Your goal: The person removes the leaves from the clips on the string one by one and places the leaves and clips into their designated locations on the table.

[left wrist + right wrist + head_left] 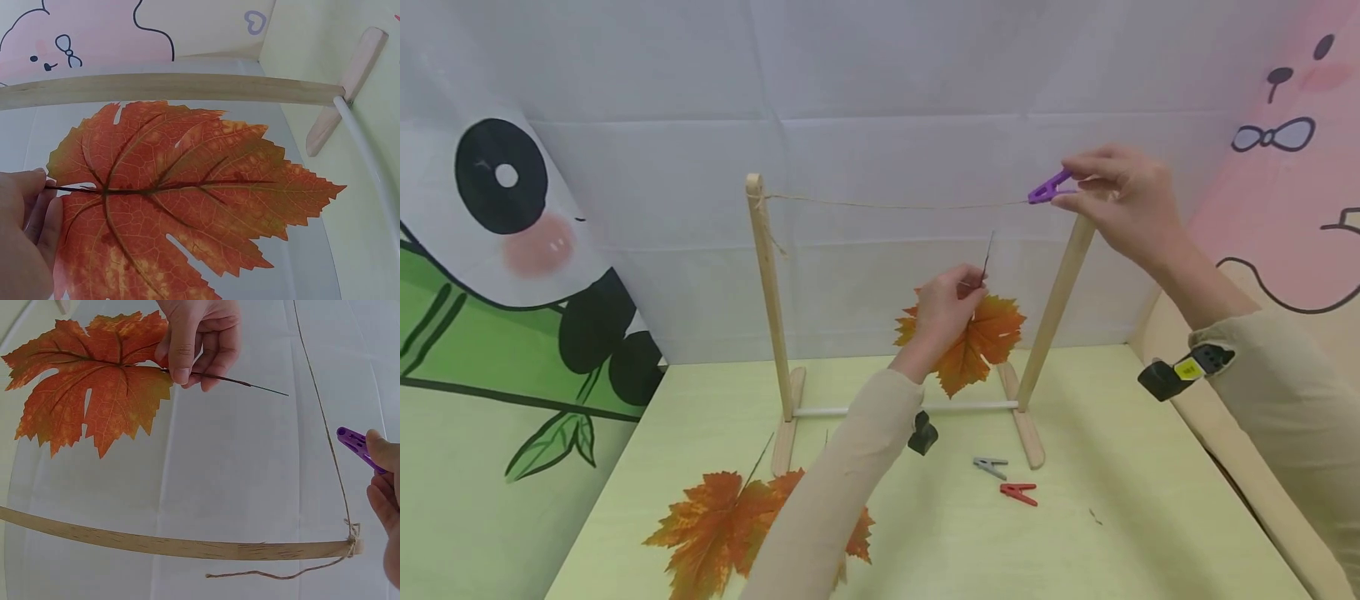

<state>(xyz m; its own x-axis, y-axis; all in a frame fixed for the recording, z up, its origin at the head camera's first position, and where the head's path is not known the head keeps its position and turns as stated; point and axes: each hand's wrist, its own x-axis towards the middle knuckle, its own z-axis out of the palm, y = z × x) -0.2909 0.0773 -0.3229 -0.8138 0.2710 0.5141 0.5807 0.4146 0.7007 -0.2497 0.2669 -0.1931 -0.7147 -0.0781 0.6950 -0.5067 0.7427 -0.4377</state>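
My left hand (951,304) pinches the dark stem of an orange maple leaf (175,187), which hangs point-down below the twine with its stem sticking up. In the right wrist view, the left thumb and fingertips (181,375) grip the stem just past the leaf blade. My right hand (1123,192) holds a purple clothespin (1049,188) between thumb and fingers, up by the right end of the twine (880,204). In the right wrist view, a small gap separates the purple clothespin (355,445) from the twine (325,425).
The twine is tied between two wooden posts (769,308) of a stand with a white lower bar (820,412). A grey clothespin (991,465) and a red clothespin (1018,493) lie on the table (1120,425). More orange leaves (718,525) lie front left, partly hidden by my left sleeve.
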